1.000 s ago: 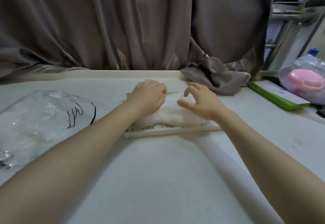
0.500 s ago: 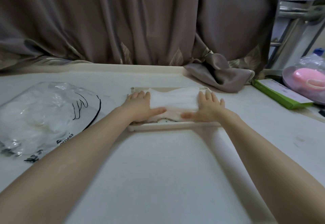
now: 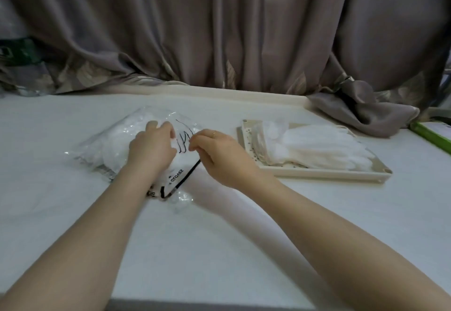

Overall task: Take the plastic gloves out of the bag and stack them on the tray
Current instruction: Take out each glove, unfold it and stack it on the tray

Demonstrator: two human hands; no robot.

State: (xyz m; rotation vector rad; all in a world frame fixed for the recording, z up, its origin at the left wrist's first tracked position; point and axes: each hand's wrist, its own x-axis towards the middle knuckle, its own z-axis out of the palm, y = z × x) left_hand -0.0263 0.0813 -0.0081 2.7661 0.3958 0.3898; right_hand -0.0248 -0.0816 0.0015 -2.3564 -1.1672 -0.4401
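Two bare hands work at a crinkled clear plastic bag (image 3: 117,145) printed with a black glove outline, lying on the white table (image 3: 219,237). The left hand (image 3: 151,151) curls its fingers into the bag's mouth; the right hand (image 3: 219,157) pinches the film beside it. Thin white plastic gloves (image 3: 317,147) already lie stacked on the cream rectangular tray (image 3: 329,176) nearby. Next, apparently: draw another glove free without tearing the film.

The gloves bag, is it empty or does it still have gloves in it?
Not empty: white gloves bulge inside the clear bag under both hands.
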